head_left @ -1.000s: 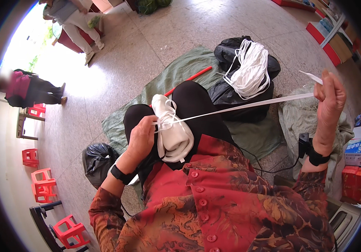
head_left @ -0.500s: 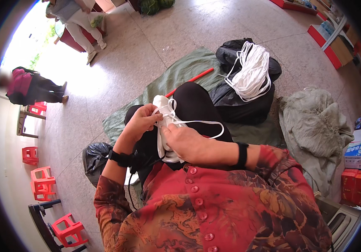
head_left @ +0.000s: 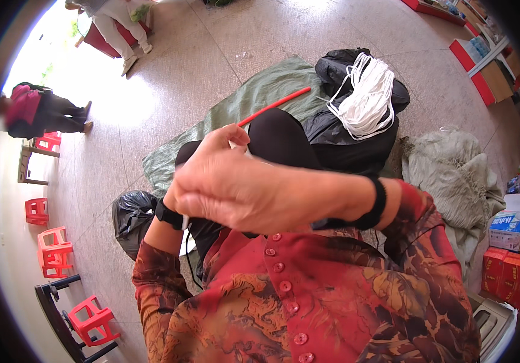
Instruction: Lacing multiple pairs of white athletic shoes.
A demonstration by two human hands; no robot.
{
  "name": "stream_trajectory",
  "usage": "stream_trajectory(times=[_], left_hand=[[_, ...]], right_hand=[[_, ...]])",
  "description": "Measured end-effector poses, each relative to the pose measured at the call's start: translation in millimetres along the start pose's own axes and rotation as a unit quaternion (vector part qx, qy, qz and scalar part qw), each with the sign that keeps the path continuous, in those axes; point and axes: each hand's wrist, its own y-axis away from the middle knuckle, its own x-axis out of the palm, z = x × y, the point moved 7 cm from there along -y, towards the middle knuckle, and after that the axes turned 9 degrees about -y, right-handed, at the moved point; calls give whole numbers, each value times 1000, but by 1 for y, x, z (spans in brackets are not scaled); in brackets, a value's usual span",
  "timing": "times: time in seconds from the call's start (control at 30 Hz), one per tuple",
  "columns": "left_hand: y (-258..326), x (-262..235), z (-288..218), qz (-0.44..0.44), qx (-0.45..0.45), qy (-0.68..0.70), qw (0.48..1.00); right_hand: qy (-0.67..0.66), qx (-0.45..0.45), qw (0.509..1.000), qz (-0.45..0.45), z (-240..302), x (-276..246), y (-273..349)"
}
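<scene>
My right hand (head_left: 236, 190) reaches across my lap to the left, raised and slightly blurred, with its fingers closed. A short end of white cord (head_left: 185, 222) shows below its fingertips. Just behind it is my left hand (head_left: 225, 138), mostly covered, with curled fingers at its upper edge. A sliver of a white cord bundle (head_left: 234, 146) shows beside those fingers; my right hand and forearm hide the rest. Both hands are above my black-trousered knees (head_left: 278, 136).
A large hank of white cord (head_left: 367, 97) lies on black plastic bags (head_left: 357, 142) at the right. Beyond my knees, a red rod (head_left: 275, 105) rests on a green sheet (head_left: 227, 115). A grey sack (head_left: 447, 166) lies right; red stools (head_left: 91, 320) stand left. Two people (head_left: 45, 112) are farther off.
My right hand has moved left and up across my left hand, covering most of it and the white cord bundle. The long cord loop at the right no longer shows.
</scene>
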Motion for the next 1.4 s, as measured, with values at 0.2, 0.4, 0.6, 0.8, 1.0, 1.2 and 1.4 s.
stream_trajectory(times=[0.2,0.4,0.6,0.8,1.0,1.2,1.4], left_hand=[[39,-9,-7,80,59,80,992],[81,-31,57,-155,-3,424,892],[120,-44,143,-195,-19,612,766],[175,-101,283,-344,-144,663,649],[261,-205,347,-574,-292,431,632],[169,-122,193,-314,-197,112,922],[99,6,87,-100,-96,36,990]], right_hand=[[20,85,990,-114,-5,-126,3],[148,156,913,-348,-51,-278,107],[157,215,855,-446,-69,-370,216],[96,222,919,-310,-114,-214,167],[54,198,977,-51,-137,-27,93],[182,199,962,-50,-150,-22,87],[204,182,961,-42,-151,-24,82]])
